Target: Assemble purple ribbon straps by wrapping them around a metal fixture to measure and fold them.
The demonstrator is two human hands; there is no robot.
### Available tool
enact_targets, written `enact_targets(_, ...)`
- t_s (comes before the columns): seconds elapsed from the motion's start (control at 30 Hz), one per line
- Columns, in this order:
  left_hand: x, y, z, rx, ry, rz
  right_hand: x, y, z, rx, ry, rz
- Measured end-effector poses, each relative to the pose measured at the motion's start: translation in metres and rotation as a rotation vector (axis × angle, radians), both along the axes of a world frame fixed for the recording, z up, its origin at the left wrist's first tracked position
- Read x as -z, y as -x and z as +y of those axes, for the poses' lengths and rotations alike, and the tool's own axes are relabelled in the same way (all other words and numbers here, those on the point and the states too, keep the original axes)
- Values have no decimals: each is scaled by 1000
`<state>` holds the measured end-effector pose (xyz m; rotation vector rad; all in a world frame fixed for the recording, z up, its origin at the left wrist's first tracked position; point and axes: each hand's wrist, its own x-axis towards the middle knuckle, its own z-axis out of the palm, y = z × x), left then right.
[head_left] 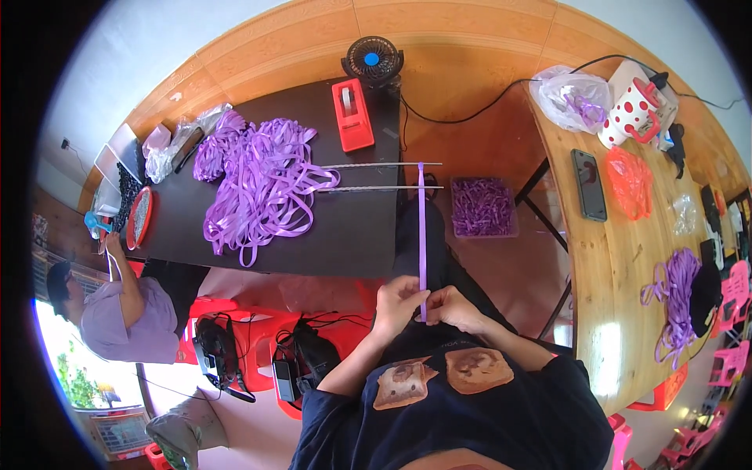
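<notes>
A narrow purple ribbon (423, 235) runs taut from two thin metal rods (376, 188) down to my hands in front of my chest. My left hand (398, 307) is closed, with thumb and fingers pinched on the ribbon's near part. Close beside it, my right hand (460, 310) has its fingertips pressed together at the ribbon, near its lower end. The rods stick out past the right edge of the dark table (352, 243). Over their left part lies a large loose heap of purple ribbon (262, 184).
A red tape dispenser (352, 117) and a small black fan (373, 61) stand at the back. Below the rods sits a clear bin (486, 233) of purple pieces. A wooden table (607, 274) on the right bears a phone (588, 185). At far left, another person (125, 313) works.
</notes>
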<state>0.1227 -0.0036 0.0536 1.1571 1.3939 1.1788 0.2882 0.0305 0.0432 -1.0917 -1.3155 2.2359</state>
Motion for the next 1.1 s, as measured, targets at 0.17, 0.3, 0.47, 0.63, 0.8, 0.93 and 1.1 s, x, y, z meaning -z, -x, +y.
enact_targets(0.17, -7, 1, -12, 71, 133, -46, -6, -3, 2, -8, 6, -51)
enact_targets(0.3, 2, 3, -7, 39, 77, 17, -8, -4, 2, -42, 23, -39)
enact_targets(0.47, -16, -6, 19, -90, 139, -162, -15, -3, 3, -67, 22, -6)
enact_targets(0.63, -6, 0, 28, -58, 180, -421, -11, -2, 3, -88, -16, -43)
enact_targets(0.8, -1, 1, 25, -18, 150, -506, -9, -4, 7, -115, -85, -72)
enact_targets(0.93, -4, -3, 29, -3, 151, -532, -3, -5, 9, -91, -152, -95)
enact_targets(1.1, 4, -6, 34, -58, 172, -521, -9, -2, 7, -180, -540, -488)
